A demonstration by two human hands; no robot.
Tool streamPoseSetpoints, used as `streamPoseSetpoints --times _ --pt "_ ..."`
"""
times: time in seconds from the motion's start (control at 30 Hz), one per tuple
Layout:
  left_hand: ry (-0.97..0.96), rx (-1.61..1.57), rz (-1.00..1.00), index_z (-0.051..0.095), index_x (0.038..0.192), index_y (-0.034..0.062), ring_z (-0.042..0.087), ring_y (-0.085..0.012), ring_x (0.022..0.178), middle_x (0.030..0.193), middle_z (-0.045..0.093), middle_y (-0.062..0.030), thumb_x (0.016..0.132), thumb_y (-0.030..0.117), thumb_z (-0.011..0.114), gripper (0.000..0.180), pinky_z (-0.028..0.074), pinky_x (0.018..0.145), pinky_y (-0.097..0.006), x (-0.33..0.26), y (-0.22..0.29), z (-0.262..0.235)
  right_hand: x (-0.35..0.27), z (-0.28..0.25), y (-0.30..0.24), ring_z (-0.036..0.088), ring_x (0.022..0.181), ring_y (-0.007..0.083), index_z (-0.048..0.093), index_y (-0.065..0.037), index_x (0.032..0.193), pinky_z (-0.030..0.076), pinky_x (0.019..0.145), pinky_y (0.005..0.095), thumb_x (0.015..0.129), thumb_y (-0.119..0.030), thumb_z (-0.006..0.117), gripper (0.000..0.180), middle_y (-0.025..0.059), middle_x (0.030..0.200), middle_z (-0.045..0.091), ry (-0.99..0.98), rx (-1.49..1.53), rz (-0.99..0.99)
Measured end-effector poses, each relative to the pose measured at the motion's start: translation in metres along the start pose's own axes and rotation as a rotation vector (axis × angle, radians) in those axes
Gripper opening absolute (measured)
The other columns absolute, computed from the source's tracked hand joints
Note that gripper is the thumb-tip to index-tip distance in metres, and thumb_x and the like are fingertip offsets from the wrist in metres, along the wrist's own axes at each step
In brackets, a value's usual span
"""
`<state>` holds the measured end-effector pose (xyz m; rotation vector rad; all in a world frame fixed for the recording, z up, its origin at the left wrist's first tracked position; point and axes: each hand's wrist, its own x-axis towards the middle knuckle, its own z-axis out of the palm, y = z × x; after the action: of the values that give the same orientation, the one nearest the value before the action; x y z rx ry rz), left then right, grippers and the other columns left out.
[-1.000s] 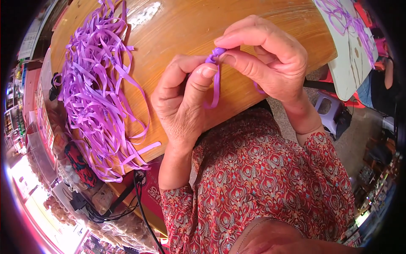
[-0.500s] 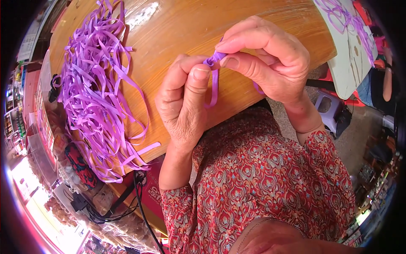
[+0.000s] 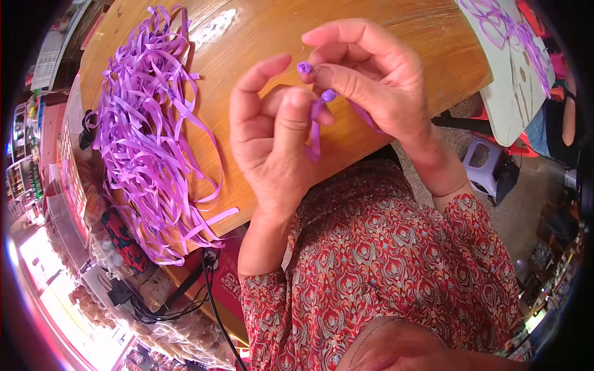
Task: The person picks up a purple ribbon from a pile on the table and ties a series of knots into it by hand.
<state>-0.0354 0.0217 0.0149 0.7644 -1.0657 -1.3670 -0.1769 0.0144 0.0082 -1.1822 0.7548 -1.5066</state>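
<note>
Over the wooden tabletop, both my hands work on a narrow purple ribbon point(image 3: 316, 140). A small coiled purple knob point(image 3: 304, 67) shows at the tip of my right thumb. My right hand point(image 3: 387, 80) pinches the ribbon there with bent fingers, its index finger lifted away. Just below is a shiny purple bead-like lump point(image 3: 328, 95). My left hand point(image 3: 272, 133) has its index finger raised, while its thumb and curled lower fingers close around the ribbon beside the lump. One ribbon loop hangs below the left fingertips; another strand runs under my right palm.
A large heap of purple ribbons point(image 3: 145, 142) covers the left of the wooden table point(image 3: 260, 37). More purple ribbon lies on a pale board point(image 3: 510, 105) at the right. A grey-lilac stool point(image 3: 482, 162) stands on the floor. Black cables point(image 3: 207, 290) hang by the near left corner.
My hands have drawn slightly apart from their close pinch. The left index finger has lifted off, and the coiled knob and shiny lump have come into sight.
</note>
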Motion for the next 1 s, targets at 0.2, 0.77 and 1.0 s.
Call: streamPoseSetpoints --times 0.2,0.77,1.0 --pt "-0.048 -0.048 -0.094 0.059 0.110 -0.0015 0.054 -0.0044 0.060 0.084 0.063 -0.0033 0.090 0.007 0.057 0.022 0.037 0.044 -0.014 0.003 0.003 0.005 -0.001 -0.001 -0.007 0.061 0.088 0.0122 0.051 0.003 0.115 0.051 0.074 0.0239 0.086 0.002 0.059 0.030 0.0094 0.096 0.063 -0.051 -0.085 -0.024" --pt "0.159 0.013 0.128 0.059 0.107 -0.0032 0.054 -0.0045 0.067 0.088 0.063 -0.0039 0.091 0.008 0.056 0.019 0.044 0.059 -0.016 0.003 -0.004 0.022 -0.025 0.014 0.005 0.056 0.090 0.0139 0.060 0.004 0.098 0.044 0.079 0.0251 0.084 -0.006 0.065 0.018 0.0093 0.096 0.060 0.084 -0.117 -0.097" --pt "0.038 0.192 0.202 0.059 0.102 -0.0028 0.059 -0.0124 0.083 0.101 0.062 -0.0098 0.090 0.003 0.055 0.013 0.047 0.076 -0.024 0.013 -0.001 -0.002 -0.018 0.010 -0.001 0.058 0.091 0.0159 0.059 0.004 0.101 0.046 0.081 0.0261 0.086 0.001 0.057 0.015 0.0128 0.101 0.060 0.136 -0.023 -0.154"
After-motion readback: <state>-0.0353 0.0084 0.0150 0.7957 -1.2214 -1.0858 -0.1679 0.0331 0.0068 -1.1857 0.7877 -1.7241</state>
